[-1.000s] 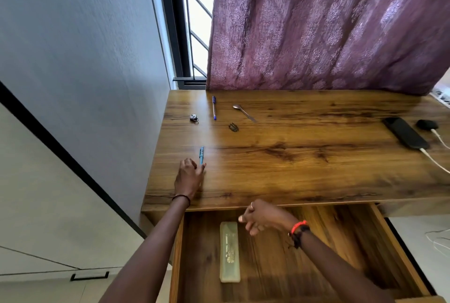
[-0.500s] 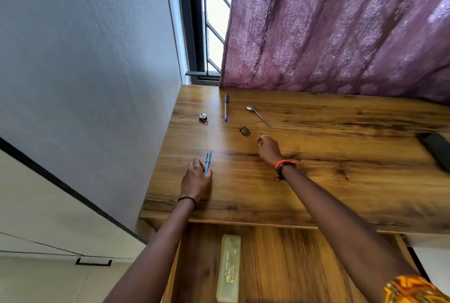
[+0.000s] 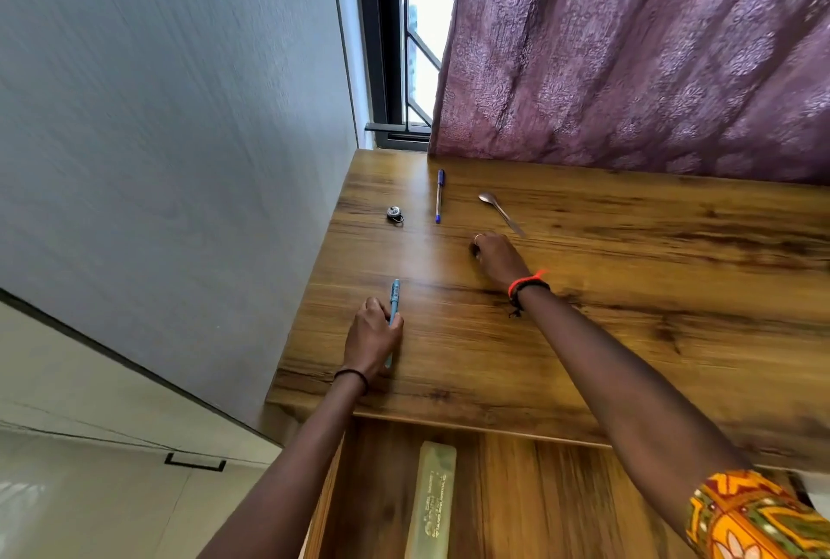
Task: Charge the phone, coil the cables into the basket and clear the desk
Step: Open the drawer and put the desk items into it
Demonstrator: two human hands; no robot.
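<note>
Wood-grain brown desk, drawer open below; left to right lie a small round metal trinket, a dark blue ballpoint pen and a slim metal spoon; a hasty sweep could roll them off the edge; phone, cables and basket are out of view. The left hand curls its fingers narrowly round a light blue pen on the desk; the right hand bunches its fingers tight over a small dark object, mostly hidden.

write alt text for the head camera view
A person's left hand grips a light blue pen on a wooden desk while the right hand touches a small dark object near a spoon. A dark blue pen lies beyond; a drawer is open below.
</note>
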